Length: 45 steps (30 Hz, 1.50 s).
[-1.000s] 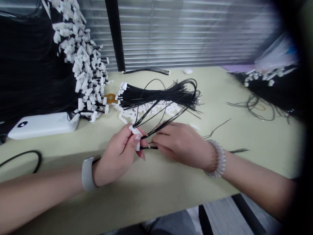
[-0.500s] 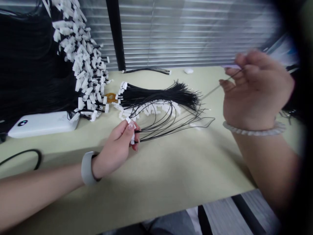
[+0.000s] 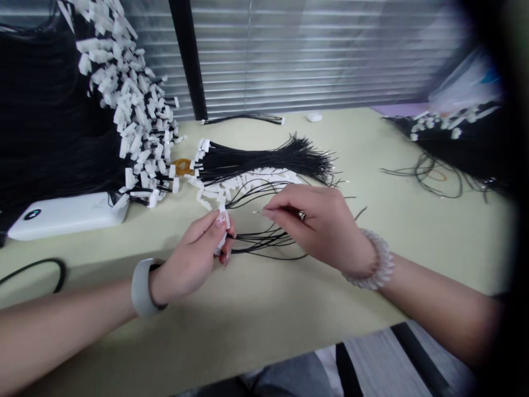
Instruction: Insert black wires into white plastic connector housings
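My left hand (image 3: 202,248) is closed on a white connector (image 3: 223,216), pinched between thumb and fingers. Thin black wires (image 3: 264,241) run from it to the right, passing partly behind my right hand (image 3: 314,220). That hand pinches a thin wire (image 3: 260,212) whose small metal tip sticks out of the fingertips toward the connector, a short gap away from it. Beyond the hands lies a bundle of black wires (image 3: 264,159) with white connectors on its left end. A row of small white connectors (image 3: 264,177) lies just in front of that bundle.
At the left is a large heap of black cables with white connectors (image 3: 136,116), with a white power bank (image 3: 68,215) before it. An orange ring (image 3: 182,166) lies beside the bundle. More black wires (image 3: 438,171) lie at the right. Blinds (image 3: 314,55) stand behind the table.
My right hand has come down and left from its raised place at the right, bringing the wire's tip near the connector. My left hand still grips the connector.
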{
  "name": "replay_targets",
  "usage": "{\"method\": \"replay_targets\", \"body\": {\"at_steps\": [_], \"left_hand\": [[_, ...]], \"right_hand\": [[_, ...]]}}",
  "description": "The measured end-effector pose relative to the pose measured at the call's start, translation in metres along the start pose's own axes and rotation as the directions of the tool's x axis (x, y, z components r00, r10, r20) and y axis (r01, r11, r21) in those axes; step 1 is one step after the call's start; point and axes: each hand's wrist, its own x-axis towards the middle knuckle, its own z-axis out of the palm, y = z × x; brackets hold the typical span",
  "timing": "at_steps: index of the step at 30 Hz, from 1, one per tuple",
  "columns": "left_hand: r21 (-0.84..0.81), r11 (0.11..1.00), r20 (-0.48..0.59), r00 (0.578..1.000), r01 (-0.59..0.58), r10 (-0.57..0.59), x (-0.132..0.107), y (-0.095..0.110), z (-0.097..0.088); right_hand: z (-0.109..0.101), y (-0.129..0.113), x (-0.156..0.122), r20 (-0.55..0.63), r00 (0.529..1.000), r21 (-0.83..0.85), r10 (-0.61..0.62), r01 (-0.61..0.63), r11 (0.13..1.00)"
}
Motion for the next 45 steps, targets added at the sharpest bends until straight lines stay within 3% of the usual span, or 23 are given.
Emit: {"method": "replay_targets", "body": {"at_steps": [5,15,29,36,45], "left_hand": [[0.029,1.0,0.083,0.997,-0.004,0.001,-0.002,0.001,0.0],[0.128,0.99,0.136,0.99,-0.051,0.033,-0.003,0.001,0.001],[0.184,0.982,0.134,0.991,-0.049,0.024,-0.003,0.001,0.002],[0.336,0.934,0.156,0.985,-0.117,0.067,-0.003,0.005,0.003],[0.345,0.928,0.167,0.982,-0.138,0.083,-0.004,0.008,0.005]], "right_hand": [[0.009,-0.002,-0.002,0.04,0.997,0.001,-0.068,0.068,0.998],[0.019,-0.007,-0.007,-0.022,0.988,-0.004,-0.15,0.15,0.989],[0.018,-0.007,-0.01,0.013,0.952,-0.235,-0.306,0.301,0.924],[0.018,-0.008,-0.009,0.067,0.973,-0.203,-0.223,0.232,0.951],[0.019,-0.007,-0.01,0.088,0.987,-0.126,-0.137,0.148,0.981]]}}
